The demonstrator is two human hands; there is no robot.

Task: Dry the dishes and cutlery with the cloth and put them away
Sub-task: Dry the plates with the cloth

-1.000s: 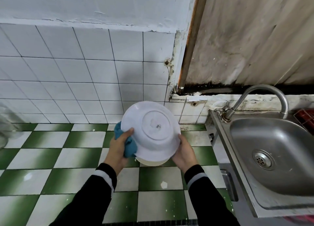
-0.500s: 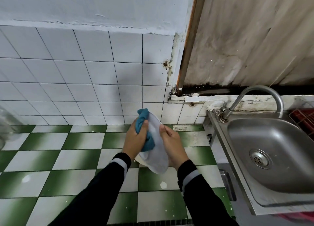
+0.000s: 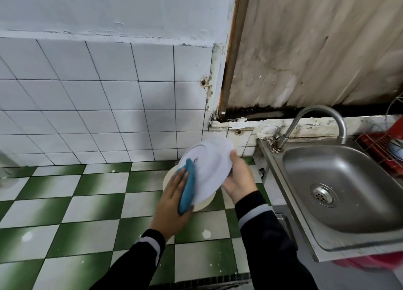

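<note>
Plate (image 3: 209,163), seen edge-on half second ago, is now turned broad face to camera, tilted, held above table (image 3: 87,202). Its right rim is gripped by right hand (image 3: 238,180). Cloth (image 3: 187,187) is pressed flat on plate's lower left by left hand (image 3: 172,204), fingers straight. Small dark mark (image 3: 195,159) by cloth cannot be read.

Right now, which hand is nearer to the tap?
Right. The right hand grips the edge of the white plate on the side toward the tap; the left hand presses the blue cloth on it, farther left.
</note>
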